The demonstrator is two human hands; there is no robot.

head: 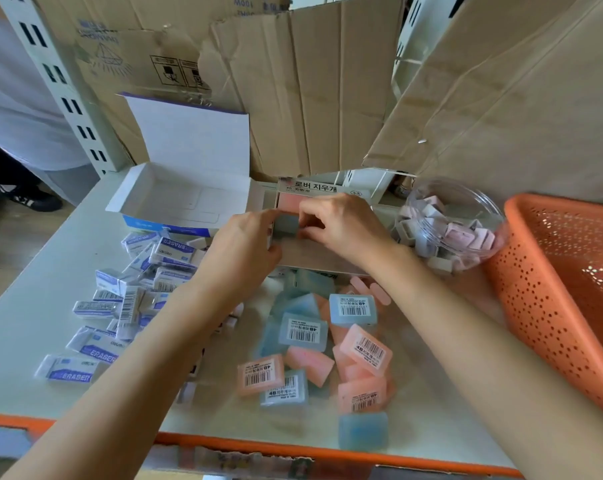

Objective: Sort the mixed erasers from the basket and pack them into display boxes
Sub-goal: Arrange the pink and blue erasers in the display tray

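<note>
Both hands meet over a display box (322,263) with Korean lettering at the table's middle. My right hand (341,225) pinches a blue eraser (286,224) inside the box, next to a pink eraser (288,202) lying in it. My left hand (242,244) grips the box's left wall. Loose blue and pink erasers (303,332) lie in a heap in front of the box. White-sleeved erasers (137,285) marked ERASER are scattered to the left. An orange basket (549,306) stands at the right.
An open white display box (144,192) with its lid up stands at the back left. A clear round tub (455,223) of small pale erasers lies on its side by the basket. Cardboard sheets (310,81) wall the back. The table's orange front edge (293,452) is near.
</note>
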